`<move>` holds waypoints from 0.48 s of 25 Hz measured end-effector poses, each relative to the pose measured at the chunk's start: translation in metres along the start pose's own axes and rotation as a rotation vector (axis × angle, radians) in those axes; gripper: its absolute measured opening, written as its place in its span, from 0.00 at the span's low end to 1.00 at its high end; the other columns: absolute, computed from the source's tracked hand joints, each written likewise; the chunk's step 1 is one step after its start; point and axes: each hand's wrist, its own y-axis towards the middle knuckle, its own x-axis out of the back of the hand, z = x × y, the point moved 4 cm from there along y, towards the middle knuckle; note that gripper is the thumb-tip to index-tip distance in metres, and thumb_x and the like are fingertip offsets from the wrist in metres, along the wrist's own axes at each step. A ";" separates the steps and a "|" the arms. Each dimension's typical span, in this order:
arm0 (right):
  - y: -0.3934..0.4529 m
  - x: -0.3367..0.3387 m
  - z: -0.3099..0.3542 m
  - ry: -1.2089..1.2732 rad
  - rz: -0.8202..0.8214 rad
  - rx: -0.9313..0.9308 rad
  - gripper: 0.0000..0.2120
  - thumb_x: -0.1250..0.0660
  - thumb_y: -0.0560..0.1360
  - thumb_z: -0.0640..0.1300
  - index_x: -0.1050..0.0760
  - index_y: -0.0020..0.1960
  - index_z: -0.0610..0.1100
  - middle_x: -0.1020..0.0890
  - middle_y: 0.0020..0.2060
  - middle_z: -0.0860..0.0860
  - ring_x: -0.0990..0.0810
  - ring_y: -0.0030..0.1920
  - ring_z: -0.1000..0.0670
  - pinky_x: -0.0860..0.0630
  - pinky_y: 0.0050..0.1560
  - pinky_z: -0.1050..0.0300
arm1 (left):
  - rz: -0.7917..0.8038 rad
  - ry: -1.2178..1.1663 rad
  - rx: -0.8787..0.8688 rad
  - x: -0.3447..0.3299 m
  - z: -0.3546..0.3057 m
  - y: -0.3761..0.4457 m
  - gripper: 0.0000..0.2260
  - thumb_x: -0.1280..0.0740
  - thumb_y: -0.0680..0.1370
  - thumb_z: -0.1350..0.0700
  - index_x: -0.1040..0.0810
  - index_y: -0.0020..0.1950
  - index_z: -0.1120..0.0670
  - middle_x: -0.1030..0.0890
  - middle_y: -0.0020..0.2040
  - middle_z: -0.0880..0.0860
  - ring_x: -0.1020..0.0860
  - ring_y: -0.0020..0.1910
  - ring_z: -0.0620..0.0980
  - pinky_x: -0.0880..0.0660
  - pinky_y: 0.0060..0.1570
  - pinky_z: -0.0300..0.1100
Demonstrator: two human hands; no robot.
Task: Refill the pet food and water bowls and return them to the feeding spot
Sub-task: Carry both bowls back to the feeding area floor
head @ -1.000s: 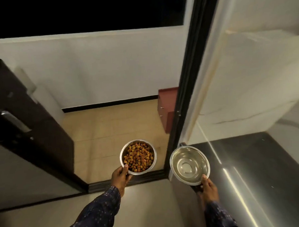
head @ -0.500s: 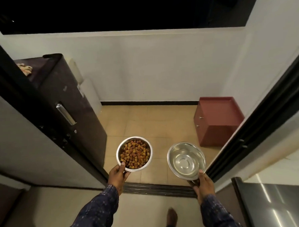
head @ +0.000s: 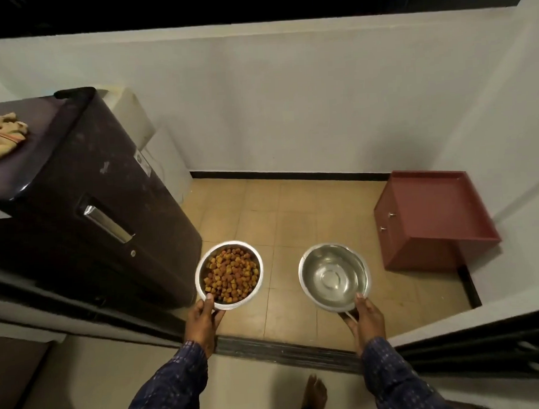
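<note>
Our left hand (head: 203, 323) grips the rim of the food bowl (head: 229, 274), full of kibble; our right hand (head: 365, 319) grips the water bowl (head: 334, 277), whose water level we cannot confirm. Since half a second ago, the view has advanced: the sliding-door track (head: 284, 351) now lies directly underfoot, the tiled floor (head: 293, 215) fully exposed. We judge placement comes next.

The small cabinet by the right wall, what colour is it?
The cabinet is a reddish brown, seen best in the head view.
</note>
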 end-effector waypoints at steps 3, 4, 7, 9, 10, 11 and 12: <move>0.035 -0.023 0.020 0.014 -0.003 0.030 0.07 0.36 0.85 0.44 0.19 0.57 0.47 0.16 0.60 0.40 0.17 0.59 0.43 0.19 0.56 0.46 | 0.015 -0.006 -0.010 -0.022 -0.012 0.040 0.15 0.38 0.87 0.56 0.22 0.68 0.63 0.18 0.63 0.60 0.18 0.59 0.51 0.15 0.49 0.37; 0.048 -0.031 0.025 0.013 -0.005 0.036 0.07 0.36 0.86 0.44 0.19 0.58 0.47 0.16 0.60 0.40 0.17 0.60 0.43 0.19 0.56 0.47 | 0.018 -0.010 -0.016 -0.029 -0.015 0.055 0.13 0.38 0.87 0.56 0.21 0.66 0.62 0.18 0.63 0.60 0.18 0.59 0.51 0.15 0.48 0.36; 0.089 -0.054 0.034 0.009 -0.016 0.061 0.10 0.37 0.86 0.44 0.20 0.64 0.44 0.16 0.59 0.43 0.17 0.60 0.44 0.19 0.56 0.48 | 0.035 0.034 -0.035 -0.056 -0.018 0.107 0.10 0.37 0.87 0.55 0.17 0.58 0.55 0.16 0.60 0.57 0.17 0.60 0.52 0.16 0.48 0.35; 0.119 -0.064 0.032 -0.011 -0.027 0.080 0.14 0.38 0.86 0.44 0.22 0.68 0.42 0.16 0.59 0.43 0.17 0.60 0.45 0.19 0.56 0.48 | 0.052 0.065 -0.009 -0.070 -0.009 0.142 0.10 0.37 0.86 0.54 0.17 0.57 0.55 0.15 0.59 0.56 0.17 0.61 0.51 0.15 0.49 0.36; 0.136 -0.066 0.028 -0.017 -0.040 0.085 0.14 0.38 0.86 0.44 0.22 0.68 0.41 0.16 0.59 0.43 0.17 0.60 0.45 0.19 0.57 0.47 | 0.072 0.081 -0.001 -0.076 -0.002 0.160 0.10 0.37 0.86 0.54 0.17 0.58 0.56 0.16 0.60 0.57 0.17 0.61 0.51 0.15 0.50 0.36; 0.152 -0.068 0.023 -0.015 -0.053 0.084 0.13 0.38 0.86 0.44 0.21 0.67 0.42 0.15 0.58 0.44 0.17 0.60 0.46 0.19 0.58 0.47 | 0.083 0.088 0.008 -0.081 0.005 0.175 0.10 0.37 0.86 0.54 0.17 0.58 0.56 0.16 0.60 0.57 0.17 0.61 0.51 0.16 0.52 0.36; 0.168 -0.069 0.017 -0.014 -0.063 0.081 0.12 0.38 0.86 0.44 0.20 0.65 0.43 0.15 0.58 0.44 0.17 0.59 0.46 0.19 0.59 0.46 | 0.090 0.087 0.012 -0.085 0.013 0.190 0.11 0.37 0.86 0.54 0.17 0.58 0.56 0.16 0.60 0.58 0.17 0.61 0.51 0.16 0.53 0.36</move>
